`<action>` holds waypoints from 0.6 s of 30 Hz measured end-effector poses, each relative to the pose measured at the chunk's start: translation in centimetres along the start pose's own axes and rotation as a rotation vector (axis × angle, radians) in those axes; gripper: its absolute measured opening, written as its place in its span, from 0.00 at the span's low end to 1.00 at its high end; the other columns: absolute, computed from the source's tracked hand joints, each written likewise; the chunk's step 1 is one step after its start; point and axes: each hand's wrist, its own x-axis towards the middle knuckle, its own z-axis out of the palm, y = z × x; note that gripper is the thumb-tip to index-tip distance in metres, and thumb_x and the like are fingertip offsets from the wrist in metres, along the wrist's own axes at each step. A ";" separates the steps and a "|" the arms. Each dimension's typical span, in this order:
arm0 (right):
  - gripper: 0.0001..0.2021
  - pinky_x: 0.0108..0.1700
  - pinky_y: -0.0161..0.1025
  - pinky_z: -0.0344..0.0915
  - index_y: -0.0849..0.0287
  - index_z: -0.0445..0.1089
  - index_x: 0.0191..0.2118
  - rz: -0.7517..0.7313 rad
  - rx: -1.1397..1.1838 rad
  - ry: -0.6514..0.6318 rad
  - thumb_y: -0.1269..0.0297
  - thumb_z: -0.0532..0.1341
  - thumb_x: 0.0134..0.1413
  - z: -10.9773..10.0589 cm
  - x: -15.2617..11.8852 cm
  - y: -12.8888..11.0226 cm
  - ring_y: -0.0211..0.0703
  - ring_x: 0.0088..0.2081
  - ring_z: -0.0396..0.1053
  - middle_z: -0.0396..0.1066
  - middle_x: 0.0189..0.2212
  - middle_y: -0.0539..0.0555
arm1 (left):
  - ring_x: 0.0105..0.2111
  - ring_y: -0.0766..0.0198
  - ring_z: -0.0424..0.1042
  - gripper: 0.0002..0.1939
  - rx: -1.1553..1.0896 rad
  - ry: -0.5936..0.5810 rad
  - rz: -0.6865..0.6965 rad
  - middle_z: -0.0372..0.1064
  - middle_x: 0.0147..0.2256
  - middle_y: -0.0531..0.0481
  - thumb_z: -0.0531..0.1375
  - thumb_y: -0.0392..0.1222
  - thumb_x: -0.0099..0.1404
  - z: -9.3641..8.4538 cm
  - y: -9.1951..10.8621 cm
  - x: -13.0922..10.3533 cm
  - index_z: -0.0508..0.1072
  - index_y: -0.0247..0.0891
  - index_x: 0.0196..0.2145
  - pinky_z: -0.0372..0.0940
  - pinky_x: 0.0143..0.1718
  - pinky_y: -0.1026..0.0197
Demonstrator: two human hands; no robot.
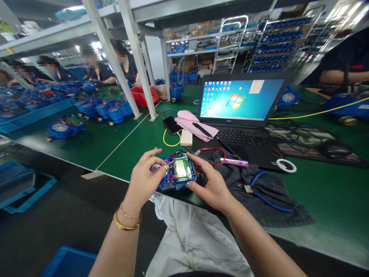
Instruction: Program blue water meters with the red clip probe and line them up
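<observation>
At the front edge of the table is a blue water meter [176, 184], its circuit board and grey display [181, 169] facing up. Thin yellow, red and dark wires [173, 171] run across its inside. My left hand [148, 173] is on the meter's left side, thumb and forefinger pinched at the ends of these wires; the exact spot between the fingertips is too small to make out. With thumb below and fingers above, my right hand [211, 182] grips the meter's right end.
A laptop [242, 100] stands behind, with a phone [172, 125], pink cloth [196, 127] and cables nearby. Blue-handled cutters [268, 196] lie on a dark cloth [276, 211] at right. Several blue meters [66, 127] are at left. Co-workers sit beyond the metal posts [138, 57].
</observation>
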 end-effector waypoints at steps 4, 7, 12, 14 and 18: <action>0.33 0.57 0.50 0.60 0.56 0.54 0.62 -0.051 -0.048 0.009 0.65 0.62 0.50 -0.2 0.4 0.0 0.52 0.58 0.58 0.59 0.58 0.59 | 0.54 0.54 0.63 0.06 0.015 -0.007 -0.010 0.66 0.51 0.44 0.59 0.42 0.57 0.3 0.2 0.2 0.74 0.39 0.27 0.57 0.55 0.50; 0.36 0.61 0.54 0.53 0.58 0.52 0.63 -0.104 -0.092 -0.035 0.64 0.63 0.48 -0.6 1.4 -0.2 0.54 0.60 0.54 0.56 0.60 0.61 | 0.53 0.54 0.64 0.07 0.018 -0.029 -0.005 0.66 0.50 0.43 0.58 0.42 0.57 0.4 0.2 0.3 0.73 0.39 0.26 0.57 0.55 0.51; 0.34 0.60 0.52 0.55 0.58 0.57 0.59 -0.032 0.140 -0.126 0.61 0.66 0.46 -1.3 3.8 -1.2 0.54 0.58 0.59 0.60 0.57 0.61 | 0.50 0.55 0.65 0.07 -0.075 -0.054 -0.027 0.66 0.47 0.44 0.56 0.43 0.58 -0.2 0.2 0.8 0.70 0.38 0.28 0.58 0.52 0.52; 0.34 0.60 0.51 0.55 0.59 0.57 0.59 -0.007 0.253 -0.138 0.60 0.67 0.46 -1.3 4.6 -1.4 0.53 0.57 0.59 0.61 0.57 0.61 | 0.47 0.56 0.66 0.08 -0.161 -0.075 -0.038 0.66 0.45 0.44 0.55 0.44 0.59 -0.7 0.4 1.2 0.68 0.38 0.29 0.59 0.50 0.53; 0.34 0.60 0.51 0.56 0.58 0.58 0.57 0.032 0.413 -0.168 0.57 0.69 0.45 -1.3 5.3 -0.7 0.53 0.56 0.61 0.63 0.54 0.61 | 0.35 0.61 0.66 0.09 -0.234 -0.130 -0.123 0.66 0.34 0.50 0.53 0.45 0.60 -1.4 1.2 2.2 0.66 0.38 0.29 0.61 0.38 0.59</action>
